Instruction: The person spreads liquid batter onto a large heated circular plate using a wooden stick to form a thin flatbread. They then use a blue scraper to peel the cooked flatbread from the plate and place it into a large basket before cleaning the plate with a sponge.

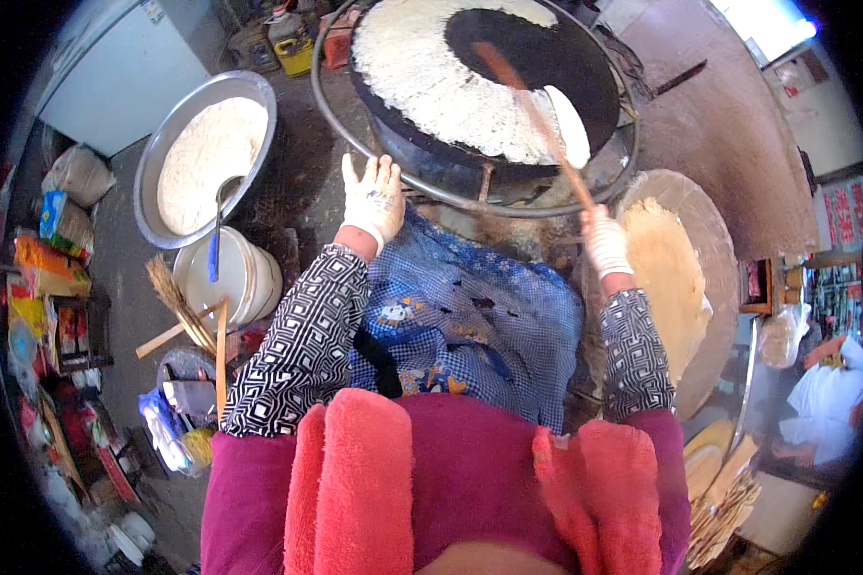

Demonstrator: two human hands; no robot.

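My right hand (603, 241), in a white glove, grips the end of a long wooden stick (539, 126). The stick slants up and left across a large round black griddle (546, 54), its far part blurred. Pale batter (424, 72) coats the griddle's left and near side in a broad curved band; dark surface shows in the middle and at right. Beside the stick lies a thicker white mass of batter (569, 129). My left hand (374, 201), also gloved, rests with fingers spread on the metal ring (341, 129) around the griddle.
To the left, a metal basin (144, 176) of batter holds a ladle (214, 251), above a white bucket (262, 277) and a straw brush (176, 298). At right, thin flatbreads (661, 266) lie stacked on a round tray (719, 323). A blue checked cloth (489, 323) covers my lap.
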